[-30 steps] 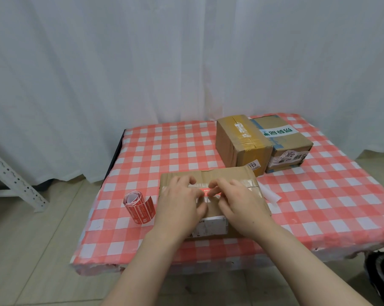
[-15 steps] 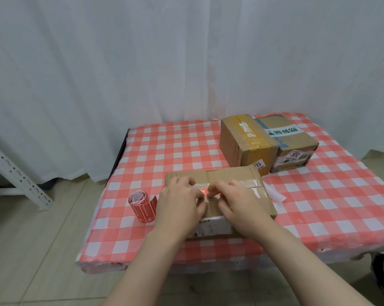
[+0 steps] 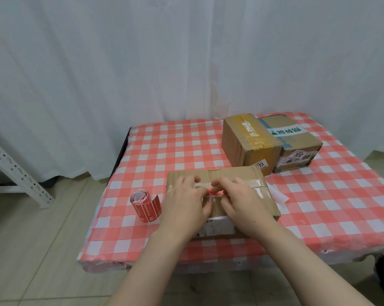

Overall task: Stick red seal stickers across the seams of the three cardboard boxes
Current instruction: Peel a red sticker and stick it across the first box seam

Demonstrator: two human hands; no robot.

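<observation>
Over the last second both hands have stayed put on the flat cardboard box (image 3: 237, 173) at the near edge of the table (image 3: 164, 146), so I judge the first red seal sticker (image 3: 213, 192) is still being smoothed across its taped seam. The left hand (image 3: 184, 202) lies nearly flat and presses, while the right hand (image 3: 241, 202) is bent at the sticker, pinching or pressing I cannot tell. Only a red sliver shows mid-box between the fingertips, and the tall box (image 3: 246, 146) and green-labelled box (image 3: 296, 142) behind it show no red.
</observation>
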